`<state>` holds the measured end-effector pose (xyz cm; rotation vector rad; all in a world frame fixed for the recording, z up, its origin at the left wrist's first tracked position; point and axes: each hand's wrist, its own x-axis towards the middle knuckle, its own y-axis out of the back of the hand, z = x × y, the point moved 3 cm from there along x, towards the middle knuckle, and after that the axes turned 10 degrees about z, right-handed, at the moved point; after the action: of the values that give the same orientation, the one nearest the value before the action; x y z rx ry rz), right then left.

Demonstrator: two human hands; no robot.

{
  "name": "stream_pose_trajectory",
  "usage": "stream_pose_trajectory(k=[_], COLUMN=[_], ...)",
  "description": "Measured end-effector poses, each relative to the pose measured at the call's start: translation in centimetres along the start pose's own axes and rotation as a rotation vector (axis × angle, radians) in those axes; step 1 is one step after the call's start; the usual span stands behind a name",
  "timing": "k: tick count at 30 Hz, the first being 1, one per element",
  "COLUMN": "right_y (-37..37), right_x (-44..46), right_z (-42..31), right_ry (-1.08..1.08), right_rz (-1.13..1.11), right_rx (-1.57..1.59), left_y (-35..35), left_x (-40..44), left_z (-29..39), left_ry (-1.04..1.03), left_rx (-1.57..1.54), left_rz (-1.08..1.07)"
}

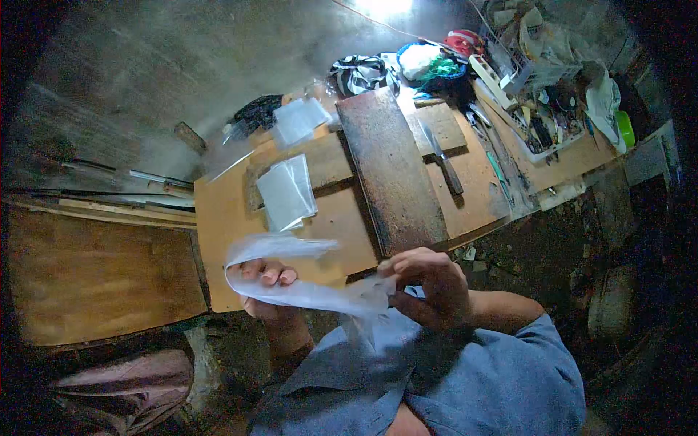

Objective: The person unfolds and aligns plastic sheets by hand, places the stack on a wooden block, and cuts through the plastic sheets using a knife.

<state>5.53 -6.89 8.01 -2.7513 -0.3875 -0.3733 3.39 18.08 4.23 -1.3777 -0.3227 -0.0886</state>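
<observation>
A strip of thin translucent white plastic (305,296), perhaps a bag, bends in a loop in front of my chest. My left hand (270,280) is closed on it at the looped end, the fingertips curled inside the bend and partly covered by the plastic. At the crumpled other end, my right hand (432,287) pinches the plastic between thumb and fingers. The strip's upper free end is smeared by motion. Beyond my hands, a few flat clear plastic bags (286,192) lie on the table, with further clear bags (299,120) behind them.
A long dark board (389,171) lies across the wooden table (218,218). Right of it, a knife (441,156) rests partly on a smaller board (439,129). A tool tray (560,142), a power strip (491,81) and a blue basin (430,62) stand farther back.
</observation>
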Motion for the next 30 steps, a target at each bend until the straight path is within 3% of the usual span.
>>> stream_pose_trajectory(k=[1, 4, 6, 8, 10, 14, 21, 28, 30], right_y=[0.2, -0.4, -0.8, -0.2, 0.2, -0.3, -0.1, -0.6, -0.7], right_x=[0.2, 0.1, -0.9, -1.2, -1.2, 0.2, 0.5, 1.1, 1.0], right_z=[0.2, 0.5, 0.8, 0.8, 0.5, -0.3, -1.0, -1.0, -0.6], right_ry=[0.001, 0.368, 0.344, 0.397, 0.496, 0.388, 0.307, 0.35, 0.208], right_rz=[-0.001, -0.181, 0.142, 0.127, -0.044, -0.136, -0.181, -0.165, -0.214], right_rx=[-0.001, -0.459, -0.106, -0.24, -0.496, -0.354, -0.479, -0.407, -0.33], left_y=[0.1, 0.2, 0.4, -0.2, -0.4, 0.0, -0.9, -0.1, 0.7], left_x=[0.2, 0.4, 0.2, 0.0, 0.0, -0.1, 0.3, -0.3, -0.7], left_z=[0.0, 0.1, 0.2, 0.1, 0.2, 0.4, 0.0, -0.3, -0.1], left_ry=[-0.001, 0.01, -0.004, -0.034, -0.063, -0.027, -0.031, -0.033, -0.067], left_rx=[0.0, -0.013, 0.002, 0.036, 0.072, 0.056, 0.095, 0.095, 0.123], left_rz=[-0.002, -0.061, 0.005, 0.047, 0.089, 0.134, 0.093, 0.072, 0.099])
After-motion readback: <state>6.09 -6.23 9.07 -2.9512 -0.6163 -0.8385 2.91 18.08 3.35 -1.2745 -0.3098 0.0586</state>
